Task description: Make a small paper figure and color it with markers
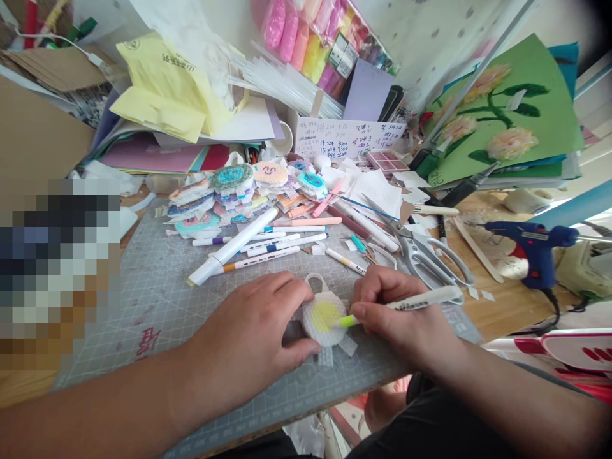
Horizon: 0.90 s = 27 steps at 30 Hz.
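Observation:
My left hand [261,322] grips the left edge of a round white craft piece [310,328] between thumb and fingers. The piece has a quilted texture, a loop at its top, small tabs around the rim and a yellow patch in its middle. My right hand [394,315] is closed around a marker [423,298] with a white barrel and a yellow-green tip end. Its tip meets the right side of the yellow patch. Beneath both hands lies a grey cutting mat [157,299]. Several coloured craft pieces [233,178] are stacked just beyond.
Several markers [272,245] lie behind my hands, near a thick white tube-like pen [234,245]. Scissors [425,252] rest to the right. Farther right is a blue hot glue gun [540,245] with its cord. A handwritten white box [349,137] stands at the back.

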Motion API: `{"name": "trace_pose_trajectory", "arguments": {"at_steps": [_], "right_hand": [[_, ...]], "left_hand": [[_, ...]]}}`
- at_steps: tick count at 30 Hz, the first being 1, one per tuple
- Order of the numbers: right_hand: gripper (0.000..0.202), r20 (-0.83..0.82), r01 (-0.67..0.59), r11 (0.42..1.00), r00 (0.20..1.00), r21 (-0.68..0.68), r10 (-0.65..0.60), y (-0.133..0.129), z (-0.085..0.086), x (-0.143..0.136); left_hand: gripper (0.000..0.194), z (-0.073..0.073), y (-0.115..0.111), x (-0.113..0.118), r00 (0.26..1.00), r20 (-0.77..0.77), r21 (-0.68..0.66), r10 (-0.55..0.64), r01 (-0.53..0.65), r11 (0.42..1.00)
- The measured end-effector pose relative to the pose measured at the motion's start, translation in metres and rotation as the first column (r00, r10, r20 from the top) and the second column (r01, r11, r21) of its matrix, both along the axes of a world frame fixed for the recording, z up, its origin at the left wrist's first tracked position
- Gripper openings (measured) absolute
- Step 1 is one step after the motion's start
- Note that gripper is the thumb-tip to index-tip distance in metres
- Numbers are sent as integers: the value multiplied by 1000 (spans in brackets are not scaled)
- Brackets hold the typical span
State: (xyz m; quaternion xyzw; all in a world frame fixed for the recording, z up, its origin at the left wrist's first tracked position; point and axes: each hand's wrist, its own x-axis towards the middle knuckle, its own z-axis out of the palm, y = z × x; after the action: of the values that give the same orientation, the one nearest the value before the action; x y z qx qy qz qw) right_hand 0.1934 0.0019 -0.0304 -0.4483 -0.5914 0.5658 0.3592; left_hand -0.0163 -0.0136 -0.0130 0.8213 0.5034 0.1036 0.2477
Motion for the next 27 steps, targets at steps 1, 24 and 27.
{"name": "trace_pose_trajectory", "arguments": {"at_steps": [1,24,27], "right_hand": [[22,-36,37,999,999,2,-37,1,-2,1],[22,0,135,988,991,70,-136,2,-3,-5],[21,-42,107,994,993,29,-106,1,-4,-4]], "left_hand": [[27,0,0,0,1000,-1,-1,-3,2,1000],[25,4,0,0,1000,-17,-8,-4,3,1000],[25,5,0,1,1000,-21,-29,10,-11,1000]]}}
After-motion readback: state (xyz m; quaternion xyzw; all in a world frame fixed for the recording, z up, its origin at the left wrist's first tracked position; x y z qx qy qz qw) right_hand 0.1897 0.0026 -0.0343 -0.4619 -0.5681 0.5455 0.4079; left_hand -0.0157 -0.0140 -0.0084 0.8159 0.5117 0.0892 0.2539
